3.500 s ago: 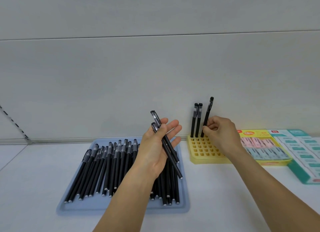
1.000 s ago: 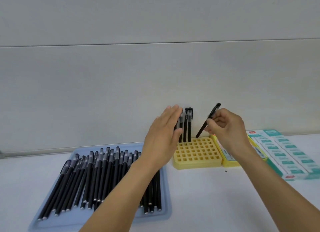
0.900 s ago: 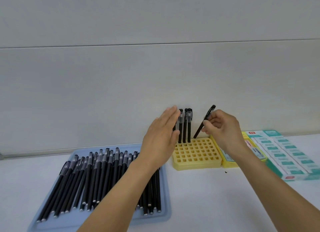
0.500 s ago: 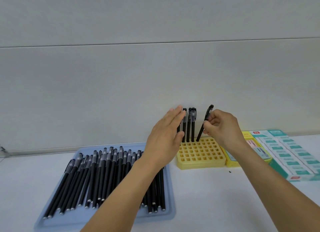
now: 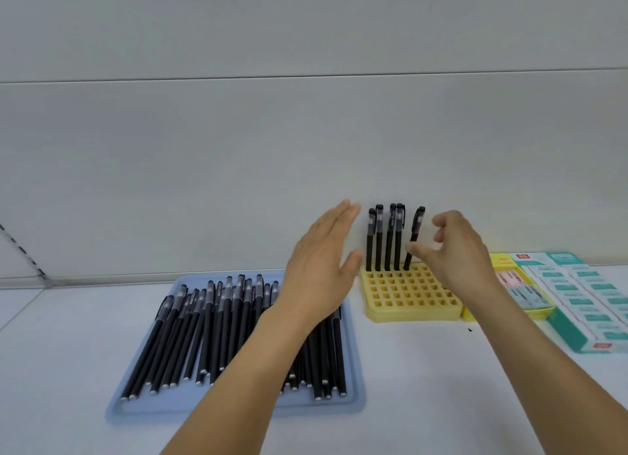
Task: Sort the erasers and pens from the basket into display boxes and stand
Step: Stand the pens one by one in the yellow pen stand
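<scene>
- Head view: fifth black capped pen (image 5: 415,237) now seated in yellow gridded plastic stand (image 5: 409,293), back row; half a second ago it was pinched.
- Right hand (image 5: 455,251) grip loosened, fingers parted just right of it.
- Left hand (image 5: 321,267) flat, empty; blue tray (image 5: 353,380) below holds many pens.

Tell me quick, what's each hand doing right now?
Left hand: open, fingers straight, holding nothing.
Right hand: fingers loosely curled beside the fifth pen; whether they touch it cannot be told.

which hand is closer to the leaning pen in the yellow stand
Right. The right hand has its fingertips at the leaning pen; the left hand hovers open beyond the four upright pens.
</scene>
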